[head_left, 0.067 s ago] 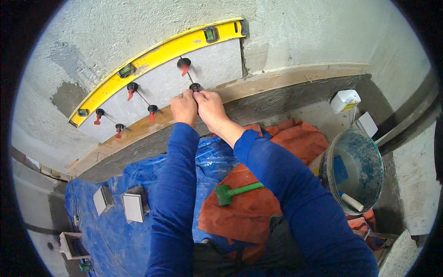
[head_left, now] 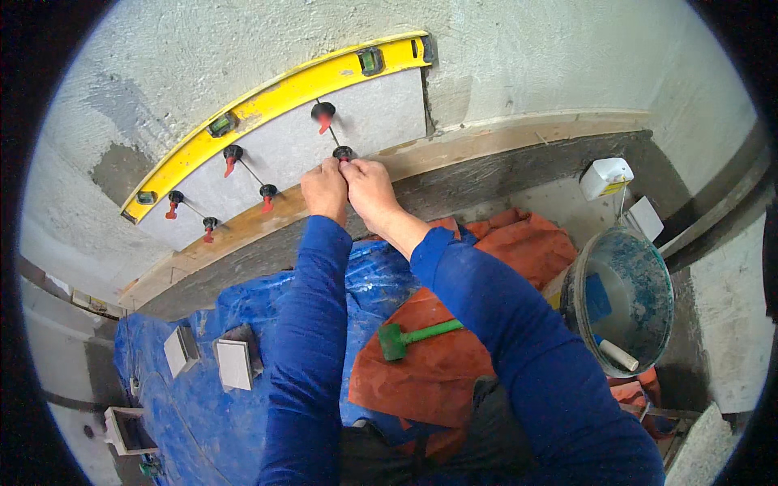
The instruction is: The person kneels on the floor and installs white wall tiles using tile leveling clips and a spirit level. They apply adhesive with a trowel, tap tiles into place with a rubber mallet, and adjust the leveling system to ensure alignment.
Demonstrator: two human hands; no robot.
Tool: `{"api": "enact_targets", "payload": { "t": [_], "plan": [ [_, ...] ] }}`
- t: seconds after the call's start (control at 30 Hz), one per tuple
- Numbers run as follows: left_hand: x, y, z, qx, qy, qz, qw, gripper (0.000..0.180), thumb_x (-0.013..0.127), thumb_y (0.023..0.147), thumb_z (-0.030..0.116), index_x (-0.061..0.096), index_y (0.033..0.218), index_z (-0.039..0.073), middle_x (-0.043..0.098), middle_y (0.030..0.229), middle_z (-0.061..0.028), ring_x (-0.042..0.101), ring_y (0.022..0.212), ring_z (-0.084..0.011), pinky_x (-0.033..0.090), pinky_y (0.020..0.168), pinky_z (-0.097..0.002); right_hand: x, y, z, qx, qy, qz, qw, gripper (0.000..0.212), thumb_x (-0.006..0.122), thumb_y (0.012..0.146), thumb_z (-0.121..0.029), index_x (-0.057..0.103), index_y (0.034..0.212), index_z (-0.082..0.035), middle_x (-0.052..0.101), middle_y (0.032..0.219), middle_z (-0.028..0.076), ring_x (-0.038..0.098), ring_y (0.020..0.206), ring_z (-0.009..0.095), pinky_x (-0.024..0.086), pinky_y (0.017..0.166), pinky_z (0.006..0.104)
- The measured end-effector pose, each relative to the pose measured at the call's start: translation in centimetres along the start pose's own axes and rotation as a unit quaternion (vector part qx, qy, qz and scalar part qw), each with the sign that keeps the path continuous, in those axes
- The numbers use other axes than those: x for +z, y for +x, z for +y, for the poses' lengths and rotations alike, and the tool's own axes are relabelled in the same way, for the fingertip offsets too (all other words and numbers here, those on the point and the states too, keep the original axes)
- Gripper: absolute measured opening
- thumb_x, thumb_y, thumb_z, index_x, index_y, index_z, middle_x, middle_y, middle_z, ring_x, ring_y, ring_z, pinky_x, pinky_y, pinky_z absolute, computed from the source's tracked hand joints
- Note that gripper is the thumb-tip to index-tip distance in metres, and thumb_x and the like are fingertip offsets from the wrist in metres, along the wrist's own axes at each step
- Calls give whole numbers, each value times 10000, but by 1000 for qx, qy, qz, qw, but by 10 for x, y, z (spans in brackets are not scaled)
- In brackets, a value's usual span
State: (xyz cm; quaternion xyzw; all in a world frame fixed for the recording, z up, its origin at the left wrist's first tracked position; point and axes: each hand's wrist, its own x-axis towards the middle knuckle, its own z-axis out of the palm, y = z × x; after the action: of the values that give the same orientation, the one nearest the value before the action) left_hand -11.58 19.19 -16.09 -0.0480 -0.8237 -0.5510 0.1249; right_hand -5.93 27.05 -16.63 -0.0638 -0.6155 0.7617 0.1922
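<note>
Both my hands are at the lower edge of a row of pale grey wall tiles (head_left: 377,113). My left hand (head_left: 324,193) and my right hand (head_left: 371,193) meet, fingers pinched, at the red handle of a black tile leveler (head_left: 344,151); the fingertips partly hide it. Directly above sits another leveler (head_left: 323,112) on the same tile joint. Further left, more black levelers with red handles, such as this one (head_left: 267,193), straddle the other joints. A yellow spirit level (head_left: 284,89) lies along the tiles' top edge.
Beneath the tiles runs a wooden batten (head_left: 454,150). A blue tarp (head_left: 211,283) and an orange one (head_left: 438,373) cover the floor, with a green mallet (head_left: 395,342) and tile pieces (head_left: 234,364) on them. A bucket (head_left: 577,300) and white canister (head_left: 604,178) stand right.
My left hand and forearm have shifted very slightly to the right. Everything else looks the same.
</note>
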Motion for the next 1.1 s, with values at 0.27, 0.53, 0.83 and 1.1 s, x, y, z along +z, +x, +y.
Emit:
{"api": "enact_targets", "payload": {
  "t": [0.27, 0.53, 0.83, 1.1],
  "plan": [
    [-9, 1, 5, -83, -176, -110, 975, 253, 578, 963, 193, 682, 922, -34, 685, 824, -93, 622, 666, -183, 472, 578, -353, -5, 11, 1, -25, -68, -10, 997, 275, 569, 990, -208, 651, 821, -8, 565, 711, 10, 494, 650, 107, 388, 572, 301],
    [-39, -23, 17, -107, -218, -153, 958, 325, 589, 998, 276, 687, 1069, -25, 704, 983, -94, 670, 840, -206, 540, 756, -344, 0, 9, -3, -17, 5, -7, 1000, 318, 553, 978, -216, 637, 796, 31, 599, 662, 108, 566, 615, 217, 431, 586, 398],
    [-53, -15, 13, -66, -226, -174, 956, 336, 584, 1007, 285, 686, 1111, -17, 699, 1005, -74, 651, 924, -179, 527, 817, -333, -2, 7, -13, -24, -42, -14, 999, 279, 567, 995, -227, 642, 833, -13, 529, 666, -7, 466, 578, 87, 379, 520, 281],
    [-39, -2, 27, 3, -15, -85, 996, 440, 644, 951, 391, 737, 987, -38, 733, 852, -91, 682, 756, -184, 534, 693, -353, -5, 16, -4, -93, -170, 13, 981, 337, 555, 958, -237, 648, 796, 44, 644, 687, 129, 610, 636, 218, 454, 594, 395]
  ]
}}
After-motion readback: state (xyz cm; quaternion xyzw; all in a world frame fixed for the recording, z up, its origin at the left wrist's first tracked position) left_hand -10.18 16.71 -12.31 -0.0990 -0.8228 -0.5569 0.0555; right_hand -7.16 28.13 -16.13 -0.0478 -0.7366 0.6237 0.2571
